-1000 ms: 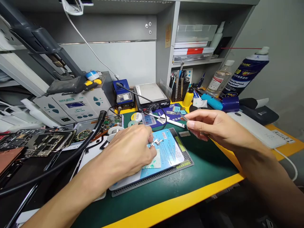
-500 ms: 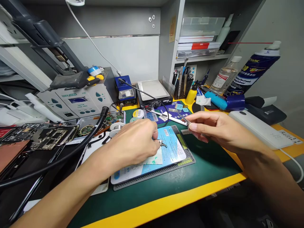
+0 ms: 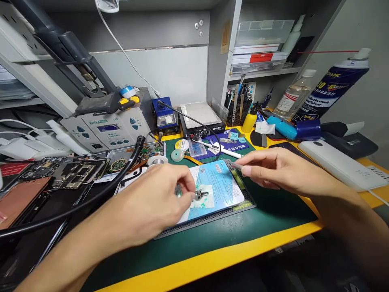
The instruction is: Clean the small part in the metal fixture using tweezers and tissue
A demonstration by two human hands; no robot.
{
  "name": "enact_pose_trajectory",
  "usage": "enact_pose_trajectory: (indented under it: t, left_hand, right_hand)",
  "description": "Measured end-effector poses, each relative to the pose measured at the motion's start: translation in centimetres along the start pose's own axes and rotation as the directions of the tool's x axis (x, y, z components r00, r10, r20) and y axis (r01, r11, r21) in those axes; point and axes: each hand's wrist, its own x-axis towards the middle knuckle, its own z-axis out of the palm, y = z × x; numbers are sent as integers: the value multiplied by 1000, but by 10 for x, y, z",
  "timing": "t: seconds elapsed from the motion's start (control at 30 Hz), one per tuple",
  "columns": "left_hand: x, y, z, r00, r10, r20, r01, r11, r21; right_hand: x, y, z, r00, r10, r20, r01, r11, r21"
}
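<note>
My left hand (image 3: 161,196) is closed in a pinch, thumb and forefinger at the left end of a small dark metal part (image 3: 201,194). This part has a thin arm reaching right and sits just over a white paper square (image 3: 209,200) with green smears. Under the paper is a blue-and-white printed card (image 3: 225,182), on a grey perforated mat (image 3: 248,204). At the card's upper right, my right hand (image 3: 270,168) grips a slim metal tool (image 3: 237,164) between thumb and fingers. Only its short grey end shows, pointing left; its exact kind is hard to tell.
A black hose (image 3: 121,174) crosses the left side over phone boards (image 3: 75,175). Behind stand a hot-air station (image 3: 112,129), a solder spool (image 3: 157,160), a white brush (image 3: 225,151) and a heating plate (image 3: 200,115). A bottle (image 3: 291,97) and spray can (image 3: 331,89) stand right.
My left hand has moved down and away from the card's top, its finger and thumb showing more clearly at the part. The tool in my right hand has tipped lower. The view has shifted slightly.
</note>
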Motion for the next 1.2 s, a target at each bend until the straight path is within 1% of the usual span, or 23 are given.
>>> enact_pose_trajectory:
  t: [0.03,0.1,0.17,0.2,0.23,0.27,0.33,0.37,0.4,0.43,0.53,0.63,0.7,0.77,0.93,1.07,1.13,1.2]
  left_hand:
    - [-3,-2,4,999,37,27,-39,995,92]
    - [-9,-4,11,992,119,52,-129,955,266]
    - [-14,-5,15,977,210,-37,-186,922,340]
    - [-17,-7,16,961,270,-64,-231,906,355]
    - [-20,-9,17,936,344,-74,-297,884,361]
    - [-23,-12,18,901,426,-75,-375,855,358]
    - [-27,-20,19,813,576,-78,-523,783,336]
    - [-29,-24,20,773,629,-79,-575,749,329]
    - [-31,-28,22,744,664,-79,-608,721,332]
    - [-32,-32,23,725,685,-76,-627,701,340]
    - [-34,-40,27,695,714,-80,-646,670,367]
    - [-37,-44,31,677,722,-142,-645,675,359]
    - [-38,-44,34,674,723,-154,-646,677,353]
    - [-38,-44,36,674,725,-142,-650,673,353]
    - [-39,-45,37,674,725,-141,-636,666,389]
    - [-38,-48,40,680,721,-134,-627,666,403]
    - [-36,-50,41,657,740,-144,-641,649,411]
    - [-33,-52,43,644,750,-151,-644,639,420]
  right_hand:
    - [-2,-5,2,1000,-13,11,14,996,-84]
    - [-8,-14,8,999,-53,4,52,970,-239]
    - [-14,-23,13,998,-66,3,63,933,-354]
    - [-16,-26,15,998,-61,5,58,918,-392]
    - [-18,-28,17,999,-51,9,50,907,-419]
    - [-19,-30,19,999,-39,13,40,898,-438]
    - [-19,-33,23,999,-12,30,24,882,-470]
    - [-18,-33,25,999,-2,40,22,873,-488]
    - [-17,-34,26,999,7,53,21,861,-509]
    - [-16,-35,28,998,11,65,25,847,-530]
    - [-14,-40,31,995,32,94,30,810,-586]
    - [-12,-47,34,993,54,104,23,779,-627]
    - [-11,-51,36,993,57,106,23,773,-634]
    - [-9,-53,38,993,58,100,18,780,-626]
    - [-9,-50,39,995,70,68,-15,802,-598]
    - [-11,-48,41,996,11,93,46,811,-584]
    - [-10,-47,41,994,-24,107,83,807,-585]
    - [-8,-45,42,991,-51,122,113,797,-593]
